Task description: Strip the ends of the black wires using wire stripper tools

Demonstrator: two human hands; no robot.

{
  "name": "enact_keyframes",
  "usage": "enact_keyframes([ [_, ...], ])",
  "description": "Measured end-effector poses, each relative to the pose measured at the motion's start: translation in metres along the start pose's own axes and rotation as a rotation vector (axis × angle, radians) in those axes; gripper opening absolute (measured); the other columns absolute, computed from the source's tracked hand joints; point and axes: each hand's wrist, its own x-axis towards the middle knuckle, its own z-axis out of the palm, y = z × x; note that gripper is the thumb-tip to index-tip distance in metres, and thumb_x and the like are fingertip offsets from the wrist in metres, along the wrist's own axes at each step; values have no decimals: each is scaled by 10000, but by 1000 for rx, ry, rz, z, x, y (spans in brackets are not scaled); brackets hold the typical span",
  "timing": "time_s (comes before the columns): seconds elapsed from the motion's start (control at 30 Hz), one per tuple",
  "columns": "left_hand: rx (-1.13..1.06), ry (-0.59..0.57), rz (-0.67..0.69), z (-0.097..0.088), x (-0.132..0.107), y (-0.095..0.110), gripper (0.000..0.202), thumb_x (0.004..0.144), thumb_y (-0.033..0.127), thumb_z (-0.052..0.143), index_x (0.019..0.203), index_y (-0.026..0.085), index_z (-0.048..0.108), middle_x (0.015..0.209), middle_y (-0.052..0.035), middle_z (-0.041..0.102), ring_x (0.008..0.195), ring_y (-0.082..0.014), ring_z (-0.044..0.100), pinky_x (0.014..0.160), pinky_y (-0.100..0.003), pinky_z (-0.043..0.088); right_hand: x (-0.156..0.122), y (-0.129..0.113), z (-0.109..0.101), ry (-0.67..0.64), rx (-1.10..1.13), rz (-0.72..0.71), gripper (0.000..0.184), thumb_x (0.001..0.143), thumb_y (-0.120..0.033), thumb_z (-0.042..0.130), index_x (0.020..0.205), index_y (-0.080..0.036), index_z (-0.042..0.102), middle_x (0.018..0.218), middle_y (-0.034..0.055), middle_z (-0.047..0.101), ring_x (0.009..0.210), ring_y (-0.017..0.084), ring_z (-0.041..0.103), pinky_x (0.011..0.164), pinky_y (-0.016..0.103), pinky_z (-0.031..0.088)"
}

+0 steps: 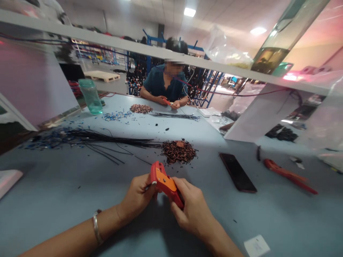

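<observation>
My right hand is wrapped around the handles of a red and orange wire stripper, held above the table in front of me. My left hand is closed beside the tool's head, fingers pinched together; whatever lies between them is hidden. Just beyond the tool is a heap of small black and copper-coloured pieces. A bundle of long black wires stretches left from that heap, and many of its far-left ends are blue.
Across the table sits a person holding a red tool, near another copper-coloured heap. A phone and red-handled pliers lie at right. A green bottle stands at far left. A shelf beam crosses overhead.
</observation>
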Motion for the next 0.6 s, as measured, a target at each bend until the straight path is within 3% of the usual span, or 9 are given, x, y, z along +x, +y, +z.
enact_keyframes([
  [0.13, -23, -10, -36, 2, -1, -2, 588, 908, 634, 434, 608, 168, 630, 475, 12, 578, 448, -123, 525, 498, -214, 441, 2, 1, 0, -19, -79, 35, 300, 703, -161, 489, 986, -157, 588, 857, 99, 676, 754, 245, 636, 672, 339, 498],
  [0.43, -106, 7, -223, 3, 6, 4, 420, 844, 505, 578, 587, 176, 618, 464, 18, 577, 429, -131, 538, 459, -217, 452, 11, 3, 4, -46, -223, 83, 120, 719, -166, 493, 828, -202, 527, 726, 54, 665, 657, 211, 621, 591, 269, 413],
  [0.6, -135, 43, -292, 2, 14, 2, 370, 800, 454, 620, 566, 167, 625, 462, 3, 606, 450, -145, 557, 510, -246, 478, 26, 8, 8, -70, -301, 104, 50, 733, -174, 535, 773, -205, 537, 682, 48, 670, 618, 206, 624, 561, 262, 355],
])
